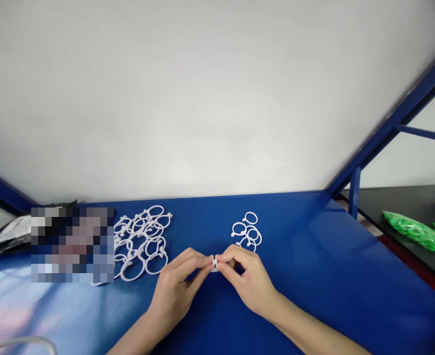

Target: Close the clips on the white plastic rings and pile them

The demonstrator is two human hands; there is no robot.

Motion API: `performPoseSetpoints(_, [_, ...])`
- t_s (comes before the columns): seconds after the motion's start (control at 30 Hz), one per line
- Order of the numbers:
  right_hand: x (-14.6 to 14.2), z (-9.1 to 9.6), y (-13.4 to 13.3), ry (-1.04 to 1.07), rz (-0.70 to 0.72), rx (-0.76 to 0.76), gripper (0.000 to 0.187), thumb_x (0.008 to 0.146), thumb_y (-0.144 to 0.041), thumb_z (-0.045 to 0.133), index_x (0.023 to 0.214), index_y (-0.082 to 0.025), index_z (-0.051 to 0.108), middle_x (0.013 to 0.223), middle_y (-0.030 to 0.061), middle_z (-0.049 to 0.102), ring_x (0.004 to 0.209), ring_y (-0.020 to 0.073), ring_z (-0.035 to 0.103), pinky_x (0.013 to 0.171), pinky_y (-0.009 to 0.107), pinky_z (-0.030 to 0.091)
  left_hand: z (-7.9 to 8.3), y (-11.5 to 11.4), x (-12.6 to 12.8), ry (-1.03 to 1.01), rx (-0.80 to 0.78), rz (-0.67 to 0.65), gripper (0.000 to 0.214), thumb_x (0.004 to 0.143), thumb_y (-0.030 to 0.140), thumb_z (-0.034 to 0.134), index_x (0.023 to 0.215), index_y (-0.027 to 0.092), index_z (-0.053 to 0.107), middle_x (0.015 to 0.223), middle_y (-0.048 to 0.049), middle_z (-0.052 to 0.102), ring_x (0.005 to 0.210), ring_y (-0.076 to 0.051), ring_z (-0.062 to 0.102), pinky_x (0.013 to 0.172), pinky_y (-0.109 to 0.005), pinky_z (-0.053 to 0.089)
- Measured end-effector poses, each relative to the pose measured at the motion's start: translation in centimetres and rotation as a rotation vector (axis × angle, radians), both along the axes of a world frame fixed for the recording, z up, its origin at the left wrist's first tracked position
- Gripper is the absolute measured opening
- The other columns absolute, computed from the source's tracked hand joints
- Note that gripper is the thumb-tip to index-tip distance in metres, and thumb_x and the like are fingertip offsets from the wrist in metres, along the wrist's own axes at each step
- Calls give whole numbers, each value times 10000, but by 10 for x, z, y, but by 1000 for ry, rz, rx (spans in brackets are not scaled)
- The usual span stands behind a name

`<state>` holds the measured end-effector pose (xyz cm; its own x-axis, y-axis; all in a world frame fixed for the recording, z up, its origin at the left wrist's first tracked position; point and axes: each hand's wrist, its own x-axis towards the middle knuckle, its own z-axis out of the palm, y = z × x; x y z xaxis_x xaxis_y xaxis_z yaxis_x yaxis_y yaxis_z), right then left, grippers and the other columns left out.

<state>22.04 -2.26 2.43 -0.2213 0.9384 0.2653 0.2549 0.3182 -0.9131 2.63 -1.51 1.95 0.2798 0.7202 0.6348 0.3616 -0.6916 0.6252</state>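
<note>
One white piece (215, 263) is pinched by left hand (180, 278) and right hand (250, 278), probably for precision; rings (142, 246) lie handy.

My left hand (176, 282) and right hand (253, 282): both bare, slim fingers (197, 265). Wrists (154, 315) bare, narrower than the hands. Behind my grip, forearms (306, 323) bare as far as visible. Nails too small to read.

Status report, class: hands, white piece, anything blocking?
Left hand, right hand: both pinching small white piece. Larger ring cluster left, smaller cluster right. Nothing visibly blocking.
</note>
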Motion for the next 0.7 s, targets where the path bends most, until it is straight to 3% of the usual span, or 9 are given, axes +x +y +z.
performPoseSetpoints(0.17, [2, 0, -4, -72, 49, 41, 188, 1010, -285, 599, 854, -222, 684, 801, -10, 632, 691, 128, 580, 649, 254, 451, 3, -3, 2, 71, 101, -37, 145, 949, 96, 644, 1005, 213, 710, 824, -1, 725, 736, -110, 674, 683, -187, 554])
performPoseSetpoints(0.3, [3, -2, -1, -177, 58, 153, 131, 1021, -267, 586, 943, -232, 685, 859, 0, 677, 739, 137, 634, 691, 251, 489, 3, 9, -7, 223, 168, -35, 110, 982, 155, 614, 1006, 217, 701, 873, -16, 757, 779, -143, 668, 726, -250, 548])
performPoseSetpoints(0.37, [6, -3, 4, -260, 18, 240, 114, 1025, -257, 584, 981, -238, 688, 911, 6, 713, 771, 142, 667, 722, 253, 506, 1, 23, -18, 389, 222, 118, 127, 993, 231, 606, 1057, 220, 715, 967, -46, 781, 875, -208, 675, 809, -342, 542])
performPoseSetpoints(0.4, [9, -4, 8, -309, -28, 295, 117, 1028, -257, 579, 995, -239, 689, 937, 13, 729, 796, 150, 683, 738, 260, 513, 0, 30, -25, 475, 237, 260, 180, 998, 264, 590, 1113, 211, 717, 1039, -76, 783, 946, -254, 670, 859, -400, 530])
performPoseSetpoints(0.47, [17, -4, 18, -415, -159, 403, 133, 1036, -263, 563, 1005, -234, 689, 966, 30, 748, 844, 176, 703, 752, 281, 524, -4, 44, -39, 614, 202, 562, 313, 1000, 302, 543, 1229, 150, 692, 1178, -158, 750, 1079, -350, 630, 910, -494, 500])
performPoseSetpoints(0.53, [27, -4, 27, -533, -281, 460, 138, 1035, -257, 556, 1002, -227, 686, 966, 43, 755, 862, 200, 704, 722, 298, 531, -7, 53, -51, 728, 131, 734, 390, 996, 321, 506, 1282, 111, 666, 1230, -198, 726, 1143, -396, 593, 936, -536, 469])
performPoseSetpoints(0.7, [38, -2, 35, -810, -369, 390, 67, 986, -239, 621, 971, -224, 685, 991, 70, 747, 888, 264, 666, 676, 363, 554, -10, 57, -60, 895, 19, 739, 345, 995, 325, 469, 1171, 150, 709, 1086, -165, 770, 1038, -384, 604, 873, -515, 428])
